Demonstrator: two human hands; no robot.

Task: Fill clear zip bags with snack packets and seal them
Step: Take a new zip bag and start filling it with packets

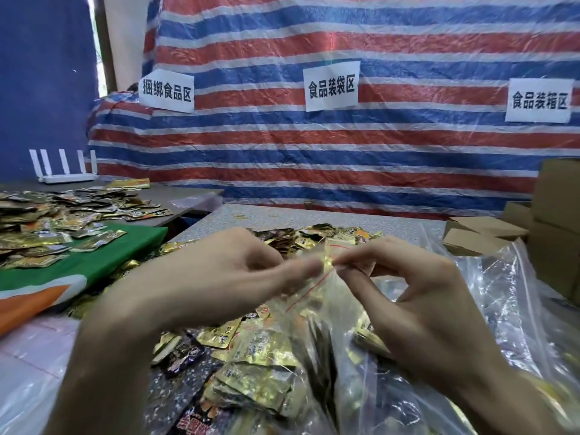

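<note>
zip bag (317, 296), clear with a thin red line along its seal, is held up just above the table between both hands. fingertips (309, 265) of the left hand (219, 277) and those of the right hand (417, 306) meet at the bag's top edge, each hand's thumb and forefinger curled in a pinch on the seal strip, the two pinches almost touching. the other fingers of the right hand arch loosely above the plastic; the left hand is blurred. gold shows through the bag's wall below the pinch.

under and behind the hands, gold and dark snack packets (263, 375) lie in a loose heap on the speckled table (282, 215); whether the lowest ones sit inside the bag cannot be told. more crumpled clear bags (502, 293) lie to the right, beside cardboard boxes (552, 221). to the left, a green cloth (103, 262) carries a second pile of packets (47, 221), with a white router (62, 174) behind it. a red, white and blue striped tarp (314, 146) hangs at the back, bearing three paper signs (331, 86).
</note>
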